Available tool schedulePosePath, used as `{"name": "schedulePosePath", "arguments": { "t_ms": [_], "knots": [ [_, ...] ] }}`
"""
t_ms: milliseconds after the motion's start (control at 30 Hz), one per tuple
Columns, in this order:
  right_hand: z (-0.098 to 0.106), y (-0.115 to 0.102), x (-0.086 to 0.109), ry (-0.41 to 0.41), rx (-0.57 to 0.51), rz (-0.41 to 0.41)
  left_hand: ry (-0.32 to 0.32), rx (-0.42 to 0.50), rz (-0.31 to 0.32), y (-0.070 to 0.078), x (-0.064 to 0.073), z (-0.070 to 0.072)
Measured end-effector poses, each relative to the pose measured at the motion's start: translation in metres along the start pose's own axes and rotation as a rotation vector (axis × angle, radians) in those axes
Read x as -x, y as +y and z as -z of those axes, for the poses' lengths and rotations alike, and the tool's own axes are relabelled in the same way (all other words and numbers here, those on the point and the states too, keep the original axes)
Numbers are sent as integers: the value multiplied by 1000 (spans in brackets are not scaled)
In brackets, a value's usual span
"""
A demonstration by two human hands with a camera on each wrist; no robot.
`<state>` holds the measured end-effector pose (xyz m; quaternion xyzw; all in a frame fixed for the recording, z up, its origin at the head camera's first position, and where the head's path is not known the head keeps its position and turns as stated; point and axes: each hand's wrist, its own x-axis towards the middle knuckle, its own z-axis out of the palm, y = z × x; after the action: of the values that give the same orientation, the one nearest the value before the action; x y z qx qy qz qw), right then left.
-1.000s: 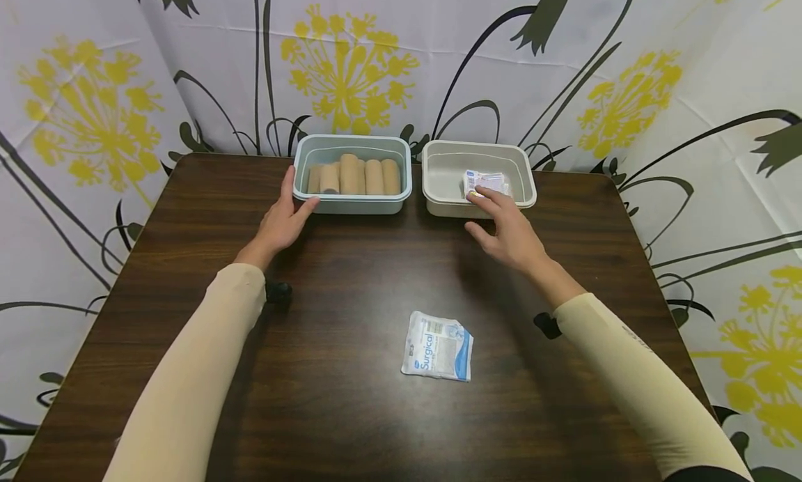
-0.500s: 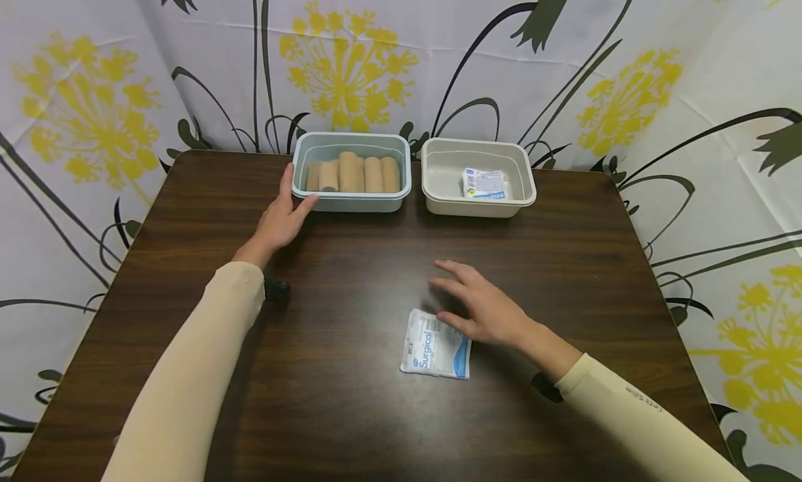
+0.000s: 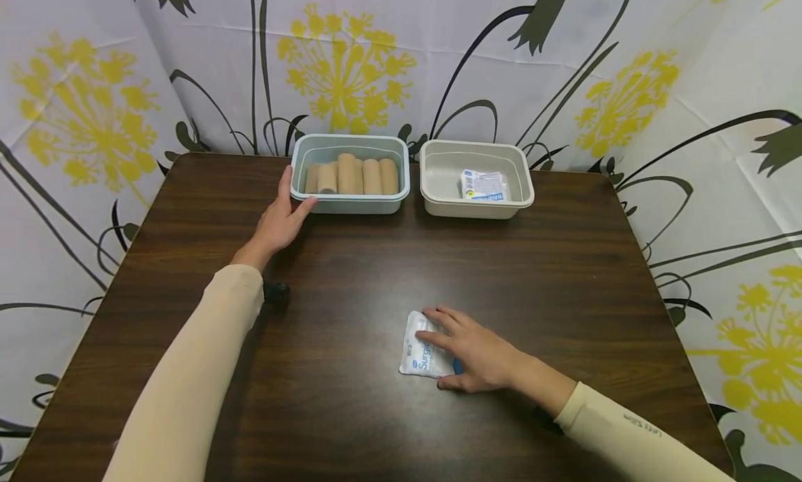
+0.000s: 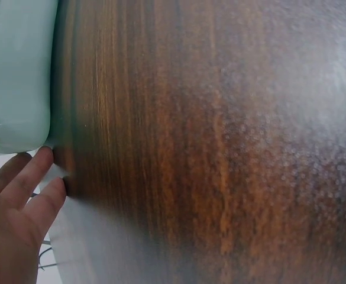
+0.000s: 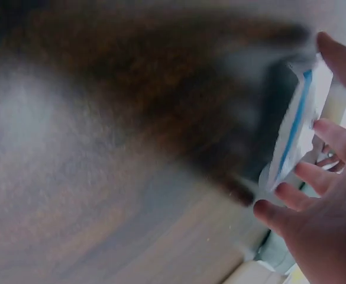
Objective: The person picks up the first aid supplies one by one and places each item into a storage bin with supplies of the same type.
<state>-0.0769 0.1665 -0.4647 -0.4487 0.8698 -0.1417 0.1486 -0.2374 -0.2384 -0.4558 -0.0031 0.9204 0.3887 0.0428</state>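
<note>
In the head view my left hand (image 3: pixel 274 223) rests at the left end of a pale blue plastic bin (image 3: pixel 362 204), fingers extended along its side. The left wrist view shows those fingertips right at the bin's lower corner (image 4: pixel 19 118). My right hand (image 3: pixel 481 359) is spread over a white and blue flat packet (image 3: pixel 416 355) printed "Surgical", lying on the table. Its fingers cover the packet's right part. In the right wrist view the packet (image 5: pixel 292 133) appears between the thumb on one side and the fingertips on the other, nothing gripped.
Several tan rolls (image 3: pixel 347 174) lie in the blue bin. A beige bin (image 3: pixel 476 209) beside it holds a few small printed packets (image 3: pixel 484 184). Both bins stand at the back edge of the dark wooden table (image 3: pixel 351 412), before a flower-patterned curtain (image 3: pixel 207 43).
My right hand has moved from the beige bin back toward me and down over the surgical packet. The left hand has stayed at the blue bin.
</note>
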Motion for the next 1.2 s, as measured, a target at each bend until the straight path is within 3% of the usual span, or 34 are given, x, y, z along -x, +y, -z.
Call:
{"name": "schedulePosePath", "arguments": {
  "t_ms": [300,633,1200],
  "knots": [
    [-4,-7,1,-31,30,-49,3,-3,1,-1,3,-1],
    [-1,-9,0,6,48,-25,6,3,5,-2,1,-1],
    [18,-15,0,84,-77,4,12,-8,-9,1,1,0]
  ]
}}
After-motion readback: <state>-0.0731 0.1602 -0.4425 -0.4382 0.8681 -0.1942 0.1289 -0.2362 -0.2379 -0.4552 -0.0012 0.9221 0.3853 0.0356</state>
